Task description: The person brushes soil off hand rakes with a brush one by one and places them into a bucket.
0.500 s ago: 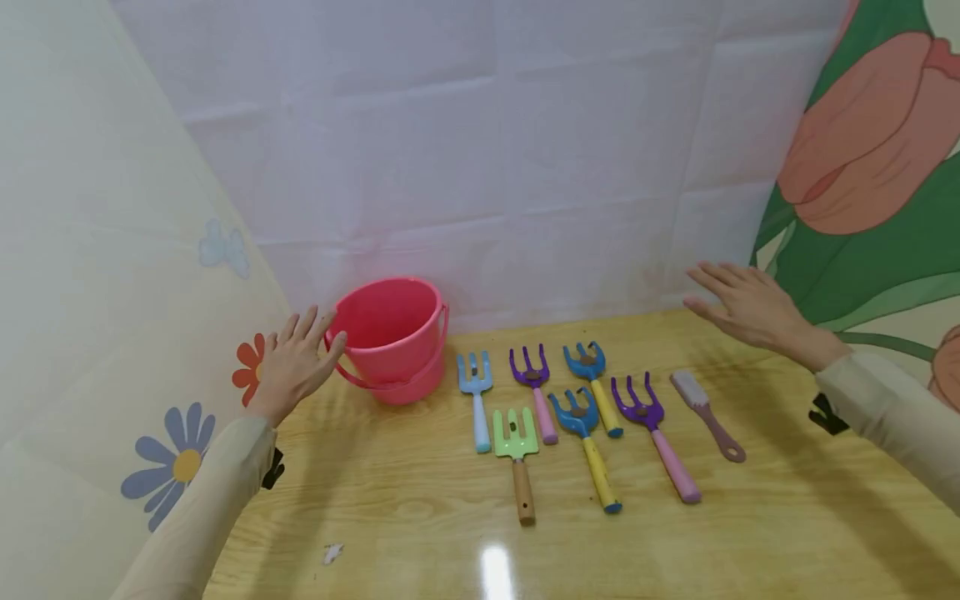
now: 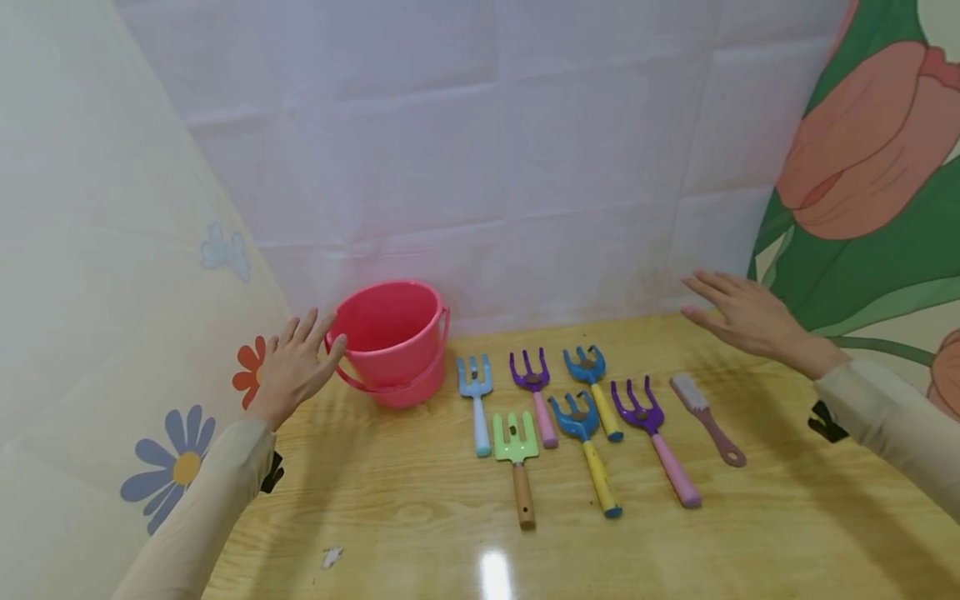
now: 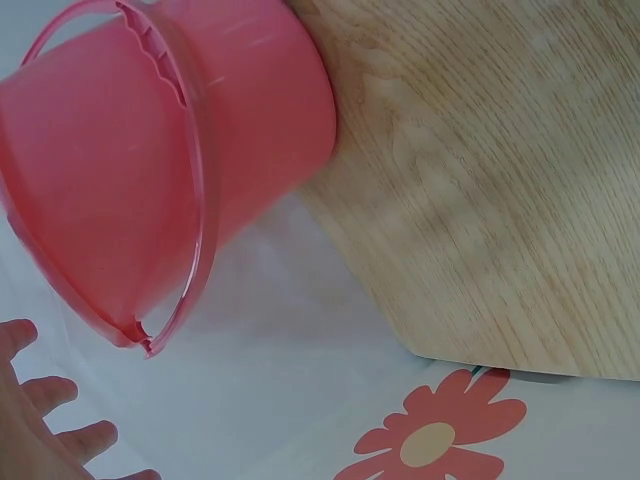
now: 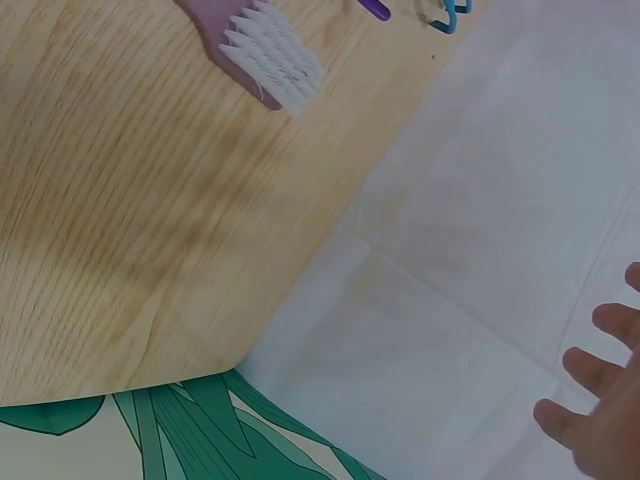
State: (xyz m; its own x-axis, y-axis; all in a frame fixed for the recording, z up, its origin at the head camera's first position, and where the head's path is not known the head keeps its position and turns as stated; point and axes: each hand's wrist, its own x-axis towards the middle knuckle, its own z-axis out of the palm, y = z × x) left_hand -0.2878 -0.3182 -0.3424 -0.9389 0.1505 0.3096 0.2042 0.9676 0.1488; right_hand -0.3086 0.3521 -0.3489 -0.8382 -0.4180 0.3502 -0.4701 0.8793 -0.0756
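With fingers spread, my left hand [image 2: 294, 371] hovers just left of the pink bucket [image 2: 397, 354], holding nothing. My right hand [image 2: 753, 321] is raised over the table's far right, fingers extended and nothing held. Nearest to it lies a mauve brush [image 2: 708, 421] with white bristles. Between the hands lie several small garden forks: a light blue one [image 2: 478, 408], a green one with a brown handle [image 2: 519, 467], two purple ones with pink handles [image 2: 543, 408] [image 2: 663, 450], and two blue ones with yellow handles [image 2: 597, 400] [image 2: 592, 458].
The wooden table [image 2: 390, 517] meets a white cloth backdrop [image 2: 525, 167] behind. Flower-printed panels [image 2: 862, 150] stand at both sides. A small whitish patch [image 2: 332, 557] marks the table's front left. The bucket's handle [image 3: 205, 190] hangs down its side.
The right hand has dropped very slightly. The head view has shifted a little; the bucket, forks and brush keep their places on the table.
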